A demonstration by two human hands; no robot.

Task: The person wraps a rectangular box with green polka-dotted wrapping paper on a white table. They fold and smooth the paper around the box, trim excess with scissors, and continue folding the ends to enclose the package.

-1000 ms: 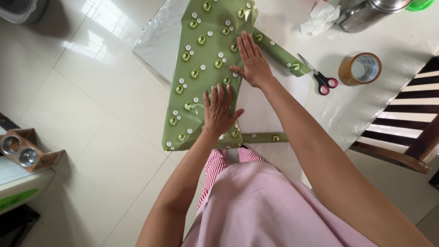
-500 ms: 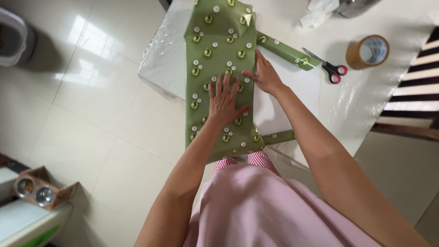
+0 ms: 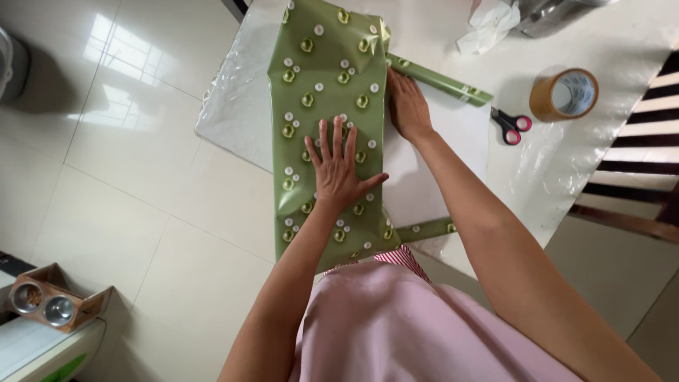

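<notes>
We are pressing our left hand point(image 3: 338, 173), fingers spread flat, on the green wrapping paper point(image 3: 327, 85), whose length is running away beyond our fingertips; our right hand point(image 3: 406, 106), fingers together, is flattening its right edge.

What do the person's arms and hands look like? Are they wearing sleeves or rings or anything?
Both arms are bare from hand to upper arm, with no sleeves in view. The left hand and right hand wear no gloves, and no rings, watch or bracelets show. The fingers are bare too. Below the arms is a loose pale pink garment over red-and-white striped fabric.
</notes>
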